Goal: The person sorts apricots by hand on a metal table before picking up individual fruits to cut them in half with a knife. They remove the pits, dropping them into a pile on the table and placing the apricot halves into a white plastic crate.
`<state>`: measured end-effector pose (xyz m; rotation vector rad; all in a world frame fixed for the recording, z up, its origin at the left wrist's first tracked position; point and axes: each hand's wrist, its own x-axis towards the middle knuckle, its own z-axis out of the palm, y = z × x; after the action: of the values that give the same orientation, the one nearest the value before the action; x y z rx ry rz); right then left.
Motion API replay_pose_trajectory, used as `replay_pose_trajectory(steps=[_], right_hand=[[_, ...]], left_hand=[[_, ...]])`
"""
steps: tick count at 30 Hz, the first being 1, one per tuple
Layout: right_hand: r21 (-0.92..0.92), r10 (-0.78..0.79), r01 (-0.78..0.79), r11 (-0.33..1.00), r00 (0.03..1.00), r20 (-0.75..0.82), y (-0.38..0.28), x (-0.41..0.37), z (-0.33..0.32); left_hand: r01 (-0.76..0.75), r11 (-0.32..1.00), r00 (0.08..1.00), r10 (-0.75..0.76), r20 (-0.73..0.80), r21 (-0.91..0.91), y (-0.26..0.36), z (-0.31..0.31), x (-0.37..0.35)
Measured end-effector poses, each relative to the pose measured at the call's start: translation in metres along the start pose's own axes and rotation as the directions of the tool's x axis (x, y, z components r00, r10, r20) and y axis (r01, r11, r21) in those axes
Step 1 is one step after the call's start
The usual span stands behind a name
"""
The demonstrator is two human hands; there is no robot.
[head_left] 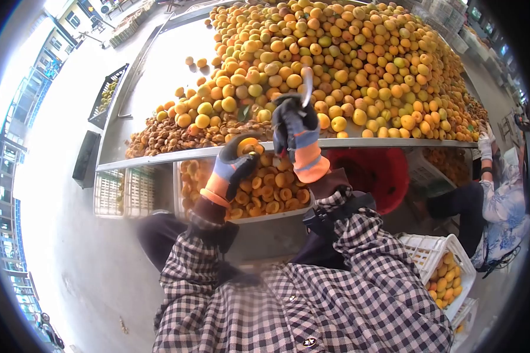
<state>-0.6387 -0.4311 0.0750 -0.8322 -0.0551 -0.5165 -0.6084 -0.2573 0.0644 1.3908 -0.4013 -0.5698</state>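
My left hand (234,163), in a dark glove with an orange and blue cuff, is closed around a cut apricot (249,145) whose orange inside faces up. It is just in front of the table's metal edge, above a crate of apricot halves (271,193). To its right, my right hand (296,128), gloved alike, grips a small knife (307,86) with the blade pointing up and away from me. The handle is mostly hidden in the fist. Beyond both hands lies a large heap of whole apricots (335,76) on the metal table (179,50).
Brown pits (182,139) lie along the table's near left edge. A red basin (374,179) sits under the table at right, near a white crate of apricots (444,276). Another person (503,200) sits at far right. White crates (123,193) stand at left below the table.
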Motion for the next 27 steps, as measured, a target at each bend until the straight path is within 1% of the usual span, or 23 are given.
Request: replay_pose_trajectory(steps=[1, 2, 3, 4, 6, 7, 8, 10, 11, 13, 14, 15, 16, 17, 18, 19, 20, 21, 22, 23, 25, 26, 27], right_hand=[[0.045, -0.077, 0.079, 0.996, 0.996, -0.043, -0.012, 0.001, 0.011], [-0.020, -0.157, 0.157, 0.987, 0.988, -0.011, -0.015, 0.005, 0.010], [0.000, -0.184, 0.184, 0.983, 0.983, -0.020, -0.019, 0.006, 0.012], [0.021, -0.212, 0.213, 0.977, 0.977, -0.031, -0.021, 0.006, 0.014], [-0.018, -0.238, 0.238, 0.971, 0.971, -0.021, -0.021, 0.007, 0.015], [0.040, -0.209, 0.210, 0.977, 0.977, -0.042, -0.023, 0.005, 0.018], [0.037, -0.208, 0.210, 0.977, 0.977, -0.045, -0.022, 0.004, 0.017], [0.028, -0.208, 0.207, 0.978, 0.978, 0.033, -0.021, 0.002, 0.015], [0.011, -0.179, 0.179, 0.984, 0.984, -0.003, -0.019, 0.001, 0.014], [-0.026, -0.177, 0.177, 0.984, 0.984, -0.024, -0.013, 0.002, 0.012], [-0.065, -0.180, 0.177, 0.982, 0.982, -0.048, -0.010, 0.003, 0.010], [0.060, -0.124, 0.123, 0.991, 0.992, 0.019, -0.008, 0.007, 0.006], [0.060, -0.116, 0.115, 0.992, 0.993, 0.009, -0.004, 0.009, 0.003], [-0.024, -0.172, 0.171, 0.985, 0.985, -0.025, 0.002, 0.010, 0.001], [-0.108, -0.226, 0.220, 0.970, 0.973, -0.050, 0.007, 0.011, 0.000], [-0.032, -0.147, 0.145, 0.989, 0.984, -0.101, 0.002, 0.011, 0.003], [0.054, -0.029, 0.036, 0.998, 0.992, -0.124, -0.007, 0.009, 0.004], [0.074, -0.001, 0.013, 0.997, 0.986, -0.165, -0.006, 0.008, 0.000], [0.093, 0.025, -0.006, 0.996, 0.978, -0.205, -0.004, 0.009, -0.004], [0.094, 0.026, -0.007, 0.996, 0.978, -0.208, -0.002, 0.009, -0.006], [0.108, 0.074, -0.042, 0.993, 0.945, -0.318, 0.001, 0.011, -0.011], [0.106, 0.067, -0.035, 0.994, 0.945, -0.319, 0.002, 0.013, -0.013], [0.120, 0.126, -0.084, 0.989, 0.910, -0.396, 0.003, 0.014, -0.014]], left_hand=[[0.032, 0.999, 0.999, -0.032, 0.022, -0.002, -0.004, 0.003, 0.000], [0.066, 0.998, 0.997, -0.066, 0.046, -0.002, -0.008, 0.006, 0.000], [0.057, 0.992, 0.996, -0.064, 0.056, 0.114, -0.011, 0.011, 0.000], [0.063, 0.992, 0.996, -0.071, 0.062, 0.113, -0.015, 0.015, 0.000], [-0.050, 0.982, 0.996, 0.035, 0.088, 0.181, -0.025, 0.022, 0.001], [-0.012, 0.988, 0.997, 0.000, 0.078, 0.151, -0.028, 0.023, 0.002], [-0.010, 0.989, 0.997, -0.002, 0.080, 0.149, -0.031, 0.024, 0.003], [-0.015, 0.977, 0.997, -0.002, 0.080, 0.213, -0.025, 0.027, 0.002], [-0.013, 0.977, 0.997, -0.004, 0.078, 0.212, -0.024, 0.029, 0.002], [-0.171, 0.958, 0.985, 0.164, 0.049, 0.231, -0.023, 0.034, 0.001], [-0.166, 0.958, 0.986, 0.158, 0.050, 0.232, -0.022, 0.033, 0.003], [-0.226, 0.912, 0.974, 0.212, 0.080, 0.343, -0.022, 0.031, 0.006], [-0.282, 0.850, 0.959, 0.258, 0.115, 0.445, -0.023, 0.030, 0.008], [-0.304, 0.864, 0.953, 0.272, 0.136, 0.401, -0.024, 0.030, 0.011], [-0.290, 0.868, 0.957, 0.259, 0.129, 0.402, -0.025, 0.028, 0.013], [-0.297, 0.872, 0.954, 0.254, 0.160, 0.389, -0.026, 0.026, 0.014], [-0.307, 0.875, 0.949, 0.250, 0.193, 0.374, -0.027, 0.025, 0.017], [-0.283, 0.890, 0.951, 0.213, 0.222, 0.357, -0.032, 0.022, 0.021], [-0.279, 0.892, 0.952, 0.209, 0.221, 0.356, -0.037, 0.021, 0.022], [-0.311, 0.877, 0.944, 0.238, 0.230, 0.366, -0.040, 0.020, 0.023], [-0.348, 0.859, 0.931, 0.269, 0.246, 0.375, -0.034, 0.023, 0.024], [-0.375, 0.825, 0.923, 0.288, 0.256, 0.423, -0.032, 0.025, 0.022], [-0.400, 0.788, 0.914, 0.305, 0.267, 0.468, -0.029, 0.027, 0.020]])
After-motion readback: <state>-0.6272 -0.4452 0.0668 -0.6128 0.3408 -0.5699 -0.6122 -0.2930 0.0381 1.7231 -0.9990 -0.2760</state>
